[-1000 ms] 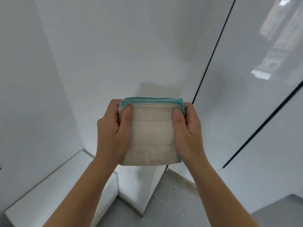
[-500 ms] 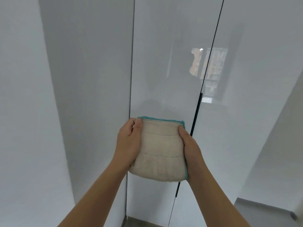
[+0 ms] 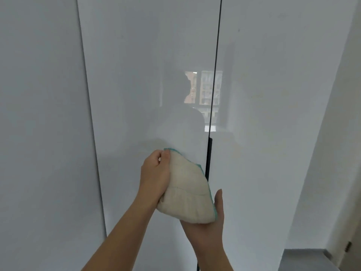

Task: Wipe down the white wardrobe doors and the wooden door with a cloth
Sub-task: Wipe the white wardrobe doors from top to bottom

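Obs. head view, facing the wardrobe.

1. Wardrobe doors: glossy white. The middle door (image 3: 146,75) fills the centre of your view and the right door (image 3: 273,94) stands beside it. A thin dark gap (image 3: 217,45) runs top to bottom between them. A matt white panel (image 3: 39,114) sits left of the middle door, past a second thin seam.
2. Side wall (image 3: 341,153): plain white, at the far right edge, meeting the right door at a corner.
3. Grey floor (image 3: 312,259): a patch is visible bottom right, below the wall.
4. Window reflection (image 3: 203,89): bright, it shows building fronts and straddles the gap at mid height. A dim outline of a person cuts into its left and lower edges.
5. Cloth (image 3: 187,192): cream and folded thick, with teal stitching along the top and right edges. You hold it in front of the lower part of the middle door, its right edge just beside the gap. I cannot tell whether it touches the door.
6. Left hand (image 3: 156,173): grip closed on the cloth's upper left corner, with the thumb on the near face and the fingers curled round the edge.
7. Right hand (image 3: 207,227): palm up under the cloth's lower right end, carrying it. The grip is wide: the thumb is straight, pointing up, just beside the teal edge. The fingers are hidden behind the cloth.
8. Dark handle strip (image 3: 209,153): narrow and vertical, set in the gap, starting just above the cloth and passing behind its right edge.
9. Small metal fitting (image 3: 348,246): low on the side wall, too small to identify.
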Motion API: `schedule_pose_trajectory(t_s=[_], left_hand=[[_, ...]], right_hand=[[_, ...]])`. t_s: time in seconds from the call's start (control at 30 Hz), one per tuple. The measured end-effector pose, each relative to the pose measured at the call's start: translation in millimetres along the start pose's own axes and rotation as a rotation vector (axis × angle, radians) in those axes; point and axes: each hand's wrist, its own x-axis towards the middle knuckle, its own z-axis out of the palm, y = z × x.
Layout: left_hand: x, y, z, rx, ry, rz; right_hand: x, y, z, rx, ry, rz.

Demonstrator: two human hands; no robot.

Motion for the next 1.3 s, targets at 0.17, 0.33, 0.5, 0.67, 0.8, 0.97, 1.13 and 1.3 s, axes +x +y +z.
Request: schedule_pose_trajectory(t_s=[0.17, 0.33, 0.5, 0.67, 0.8, 0.97, 1.13, 1.3], left_hand=[[36.3, -18.4, 12.3, 0.104, -0.002, 0.001], [61.7, -13.3, 10.8, 0.172, -0.026, -0.001], [85.6, -0.6, -0.6, 0.205, 0.074, 0.108], [110.9, 28.6, -4.0, 0.302, 0.133, 0.287], [131.7, 44.2, -10.6, 0.382, 0.181, 0.384], [152.7, 49.2, -15.5, 0.441, 0.221, 0.451], [169.1, 60.0, -11.6, 0.475, 0.254, 0.52], [187.8, 69.9, -14.2, 0.49, 0.308, 0.604]], right_hand=[[33.4, -29.8, 0.0, -0.026, -0.071, 0.014], [52.1, -61.8, 33.6, -0.216, -0.093, -0.128], [67.8, -86.6, 100.6, -0.723, -0.239, -0.597], [120.0, -100.8, 157.2, -1.427, -0.435, -1.238], [184.0, -114.0, 176.2, -2.012, -0.403, -1.541], [210.0, -126.8, 170.6, -2.502, -0.277, -1.645], [215.4, -140.6, 188.7, -2.616, -0.269, -1.764], [229.1, -145.5, 199.9, -2.702, -0.215, -1.838]])
